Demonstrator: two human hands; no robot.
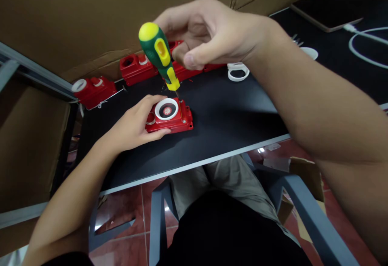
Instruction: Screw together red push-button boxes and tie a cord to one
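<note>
My left hand [133, 126] is wrapped round the left end of a red plastic housing [178, 125], thumb along the near side and fingers over the far side. A white ring [166, 109] with a dark centre sits on top of the housing. A green and yellow screwdriver [160, 55] leans to the left, its tip at the housing's far right corner. My right hand [203, 31] is at the screwdriver's handle, with curled fingers partly hidden behind it. The right thumb stands off from the handle. A small screw shows at the housing's near right corner.
More red housings [98, 90] stand along the cardboard wall [100, 15]. White rings [238, 72] lie beyond my right wrist. A tablet [325, 13] and a white cable [356, 41] are at the far right. The black table [218, 124] has a pale front edge.
</note>
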